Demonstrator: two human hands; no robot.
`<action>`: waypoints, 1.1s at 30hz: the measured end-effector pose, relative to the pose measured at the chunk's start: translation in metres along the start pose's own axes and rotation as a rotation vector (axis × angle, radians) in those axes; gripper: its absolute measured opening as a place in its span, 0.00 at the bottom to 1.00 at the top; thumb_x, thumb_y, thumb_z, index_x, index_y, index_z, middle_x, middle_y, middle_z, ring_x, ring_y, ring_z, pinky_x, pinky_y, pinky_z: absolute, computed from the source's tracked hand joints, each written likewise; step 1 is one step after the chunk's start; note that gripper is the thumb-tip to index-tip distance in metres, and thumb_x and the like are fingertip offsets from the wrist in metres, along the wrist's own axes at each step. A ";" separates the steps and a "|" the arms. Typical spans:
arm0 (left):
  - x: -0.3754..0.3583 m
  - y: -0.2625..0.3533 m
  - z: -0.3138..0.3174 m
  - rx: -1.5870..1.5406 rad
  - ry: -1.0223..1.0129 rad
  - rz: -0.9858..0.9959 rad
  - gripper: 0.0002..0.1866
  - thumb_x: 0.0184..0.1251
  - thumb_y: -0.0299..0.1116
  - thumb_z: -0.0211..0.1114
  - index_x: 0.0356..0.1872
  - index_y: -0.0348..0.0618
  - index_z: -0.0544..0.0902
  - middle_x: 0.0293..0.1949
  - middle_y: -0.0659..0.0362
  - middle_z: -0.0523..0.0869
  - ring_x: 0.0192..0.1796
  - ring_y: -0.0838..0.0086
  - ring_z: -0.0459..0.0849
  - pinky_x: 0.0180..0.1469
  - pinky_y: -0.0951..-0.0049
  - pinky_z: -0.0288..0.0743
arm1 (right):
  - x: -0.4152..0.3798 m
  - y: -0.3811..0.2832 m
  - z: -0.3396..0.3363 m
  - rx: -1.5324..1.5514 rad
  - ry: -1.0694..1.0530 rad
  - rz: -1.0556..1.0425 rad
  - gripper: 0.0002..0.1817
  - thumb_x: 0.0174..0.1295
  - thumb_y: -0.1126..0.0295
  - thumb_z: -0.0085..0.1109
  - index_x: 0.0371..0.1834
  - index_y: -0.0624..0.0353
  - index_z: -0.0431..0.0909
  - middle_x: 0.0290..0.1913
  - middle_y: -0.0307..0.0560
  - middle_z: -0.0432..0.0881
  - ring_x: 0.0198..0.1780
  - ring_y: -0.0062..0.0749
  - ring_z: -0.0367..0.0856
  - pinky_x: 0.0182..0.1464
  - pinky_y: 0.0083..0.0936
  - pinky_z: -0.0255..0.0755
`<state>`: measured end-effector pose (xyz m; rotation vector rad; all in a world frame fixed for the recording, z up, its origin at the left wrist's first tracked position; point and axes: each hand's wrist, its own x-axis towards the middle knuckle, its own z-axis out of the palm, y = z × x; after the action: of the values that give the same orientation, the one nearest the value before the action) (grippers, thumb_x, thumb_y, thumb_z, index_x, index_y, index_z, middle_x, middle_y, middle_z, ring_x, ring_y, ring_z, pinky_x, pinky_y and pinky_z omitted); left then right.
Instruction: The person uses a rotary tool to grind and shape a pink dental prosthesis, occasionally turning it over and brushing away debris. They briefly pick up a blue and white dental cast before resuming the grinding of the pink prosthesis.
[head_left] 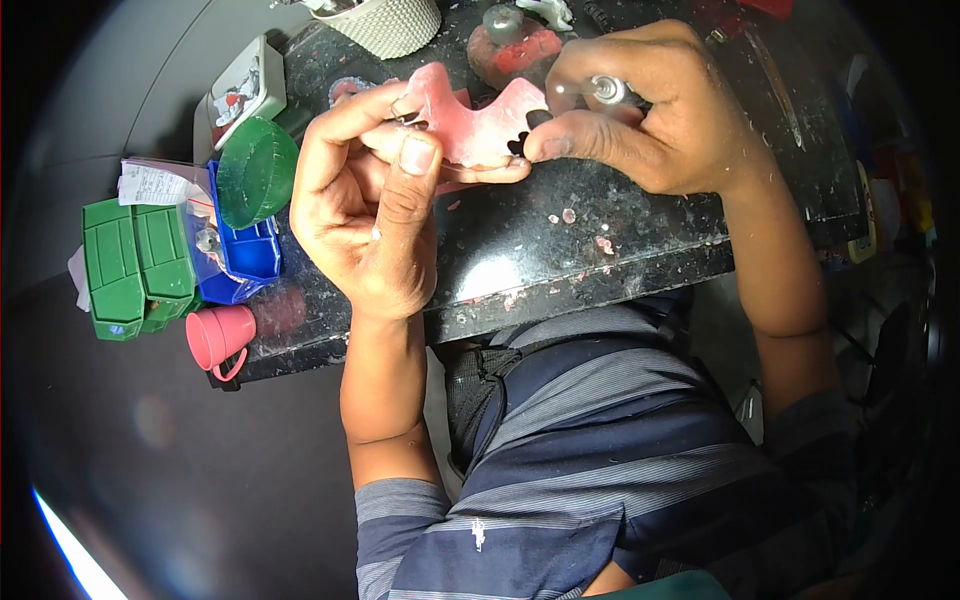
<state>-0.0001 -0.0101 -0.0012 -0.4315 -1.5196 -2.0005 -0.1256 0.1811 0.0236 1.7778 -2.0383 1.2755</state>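
My left hand is closed on a pink denture plate, its thumb on the near face and fingers behind. The plate is horseshoe-shaped with two raised lobes; a thin wire shows at its left edge, and dark scalloped shapes mark the right edge. My right hand is closed around a slim handpiece with a silvery metal end. That hand's thumb tip lies right at the plate's right edge. Most of the handpiece body is hidden by the fingers.
Pink crumbs dot the black worktop. To the left are a green bowl, a blue bin, green bins and a pink mug by the edge. A woven white pot stands behind.
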 end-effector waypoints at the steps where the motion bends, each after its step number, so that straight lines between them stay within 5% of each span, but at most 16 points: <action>1: 0.000 0.000 0.000 0.000 0.000 0.000 0.17 0.72 0.19 0.62 0.58 0.23 0.73 0.38 0.50 0.86 0.36 0.67 0.89 0.42 0.63 0.89 | 0.000 0.001 0.002 0.010 0.014 -0.009 0.17 0.56 0.59 0.78 0.30 0.62 0.84 0.18 0.41 0.78 0.18 0.23 0.74 0.23 0.22 0.63; 4: 0.000 0.001 0.001 0.013 0.003 -0.004 0.17 0.72 0.19 0.62 0.58 0.22 0.73 0.38 0.50 0.85 0.36 0.65 0.90 0.42 0.60 0.90 | -0.001 0.002 0.002 0.015 0.028 -0.016 0.17 0.56 0.59 0.78 0.30 0.62 0.83 0.18 0.40 0.77 0.18 0.22 0.73 0.23 0.21 0.62; 12: -0.001 -0.004 -0.010 0.175 0.039 0.057 0.13 0.70 0.18 0.65 0.54 0.26 0.80 0.43 0.51 0.87 0.37 0.81 0.81 0.49 0.86 0.71 | -0.001 -0.003 0.000 -0.009 -0.031 0.051 0.19 0.53 0.57 0.80 0.30 0.61 0.82 0.18 0.36 0.76 0.16 0.19 0.68 0.21 0.19 0.60; 21: 0.004 -0.004 -0.007 0.129 -0.135 0.098 0.10 0.72 0.22 0.62 0.48 0.23 0.80 0.42 0.46 0.82 0.35 0.69 0.87 0.33 0.75 0.86 | -0.002 -0.004 0.001 -0.020 -0.065 0.033 0.25 0.45 0.51 0.83 0.29 0.60 0.81 0.20 0.37 0.77 0.16 0.19 0.67 0.20 0.19 0.58; 33: 0.003 -0.003 -0.008 0.181 -0.205 0.075 0.09 0.73 0.23 0.62 0.48 0.25 0.82 0.42 0.47 0.83 0.35 0.72 0.85 0.33 0.78 0.83 | 0.000 -0.005 0.004 0.068 -0.147 -0.032 0.27 0.42 0.52 0.84 0.29 0.62 0.81 0.17 0.39 0.70 0.16 0.25 0.65 0.20 0.25 0.57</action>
<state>-0.0034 -0.0182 -0.0046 -0.6239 -1.7641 -1.7869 -0.1198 0.1788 0.0241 1.9814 -2.0538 1.2542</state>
